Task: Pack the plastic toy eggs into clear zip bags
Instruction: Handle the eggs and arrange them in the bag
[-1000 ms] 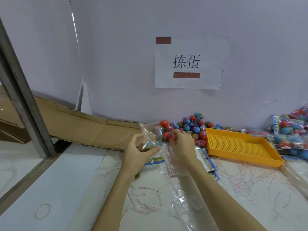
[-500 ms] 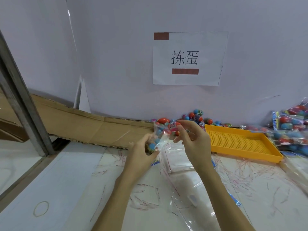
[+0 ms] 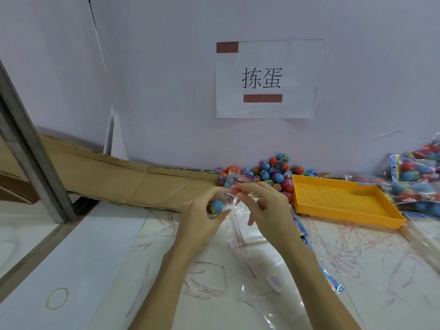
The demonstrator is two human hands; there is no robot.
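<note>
Hands [image 3: 202,216] lowered, bag [image 3: 232,198] held; sign [image 3: 269,78] "拣蛋".

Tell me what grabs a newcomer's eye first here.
Probably the white paper sign with two Chinese characters, taped high on the wall. Next, the heap of colourful plastic toy eggs against the wall, beside the empty orange perforated tray. In front, the left hand grips a clear zip bag.

Even soft light, wide-angle bending, right edge blurred
</note>
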